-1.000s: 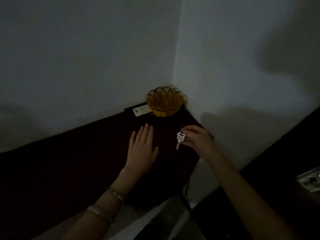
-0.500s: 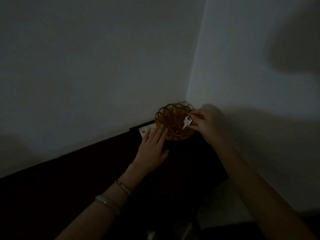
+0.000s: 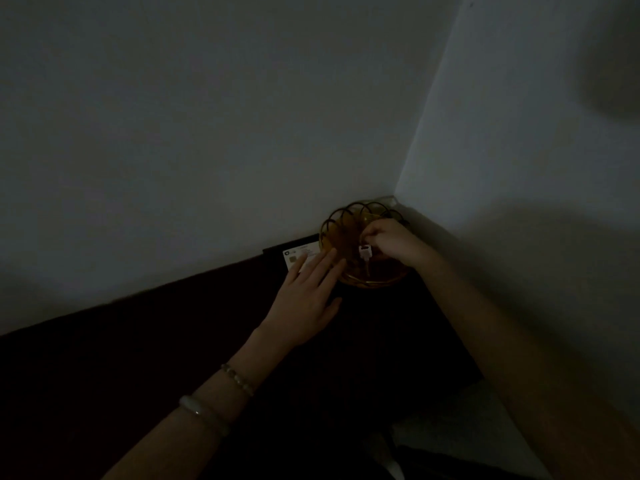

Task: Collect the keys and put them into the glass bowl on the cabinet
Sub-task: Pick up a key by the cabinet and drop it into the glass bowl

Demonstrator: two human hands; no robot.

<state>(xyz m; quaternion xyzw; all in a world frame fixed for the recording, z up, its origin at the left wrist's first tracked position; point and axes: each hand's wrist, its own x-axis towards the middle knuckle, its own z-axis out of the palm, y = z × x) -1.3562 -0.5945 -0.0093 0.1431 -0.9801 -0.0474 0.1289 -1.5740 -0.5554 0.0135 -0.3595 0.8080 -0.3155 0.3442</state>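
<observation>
The room is very dim. An amber glass bowl [image 3: 349, 220] with a scalloped rim stands in the far corner of the dark cabinet top [image 3: 381, 323]. My right hand [image 3: 394, 242] reaches over the bowl and pinches a silver key [image 3: 365, 256] by its head, blade hanging down inside the bowl. My left hand [image 3: 304, 303] lies flat on the cabinet with fingers spread, fingertips close to the bowl's left rim.
A white card [image 3: 299, 256] lies on the cabinet left of the bowl, partly under my left fingertips. Two pale walls meet right behind the bowl. Pale floor [image 3: 460, 427] shows past the cabinet's right front corner.
My right hand has carried the key from in front of the cabinet's edge up over the bowl and lowered it inside. My left hand slid forward toward the bowl.
</observation>
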